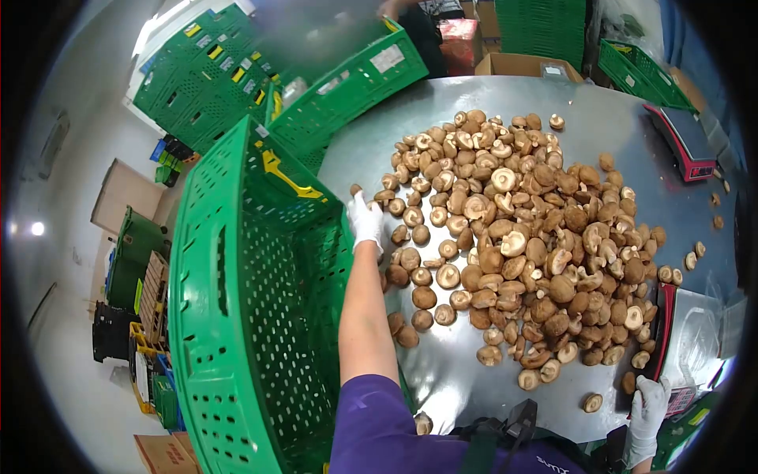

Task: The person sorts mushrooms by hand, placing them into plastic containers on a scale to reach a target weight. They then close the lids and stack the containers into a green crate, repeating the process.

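My left hand [365, 220], in a white glove, is at the right rim of a large green plastic crate [207, 300]. A brown mushroom [355, 189] is pinched at its fingertips. To the right spreads a big heap of brown-capped mushrooms [545, 237], some with pale stems and gills turned up. My right hand [647, 415], gloved in white too, rests at the near corner of a red-edged scale [693, 336] with a metal plate. Its fingers look extended against the scale, and nothing shows in them. The crate looks tilted, with its perforated inside facing me.
The heap lies on a metal table [371, 126]. Another green crate [347, 91] stands behind, beside stacked green crates [207, 75]. At the far right is a second red scale [685, 142]. Part of another person [422, 28] shows at the back, near a cardboard box [525, 65].
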A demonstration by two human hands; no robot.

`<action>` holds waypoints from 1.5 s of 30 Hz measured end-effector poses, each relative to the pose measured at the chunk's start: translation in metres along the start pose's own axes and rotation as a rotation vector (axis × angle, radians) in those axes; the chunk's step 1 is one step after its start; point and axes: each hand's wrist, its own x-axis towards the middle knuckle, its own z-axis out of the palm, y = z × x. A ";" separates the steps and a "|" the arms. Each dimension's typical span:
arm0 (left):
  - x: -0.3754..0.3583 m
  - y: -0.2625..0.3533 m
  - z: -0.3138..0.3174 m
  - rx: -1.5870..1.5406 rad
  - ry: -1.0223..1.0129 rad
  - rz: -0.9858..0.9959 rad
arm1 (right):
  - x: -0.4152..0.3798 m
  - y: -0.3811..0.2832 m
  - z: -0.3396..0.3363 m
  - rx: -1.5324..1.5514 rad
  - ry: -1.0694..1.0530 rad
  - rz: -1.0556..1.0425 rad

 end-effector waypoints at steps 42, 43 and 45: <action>0.161 0.200 0.124 0.112 -0.604 0.287 | 0.223 -0.105 0.086 1.508 -0.110 0.631; 0.160 0.204 0.118 0.208 -0.668 0.258 | 0.222 -0.102 0.085 1.524 -0.118 0.641; 0.162 0.208 0.108 0.205 -0.837 0.262 | 0.220 -0.099 0.085 1.534 -0.111 0.638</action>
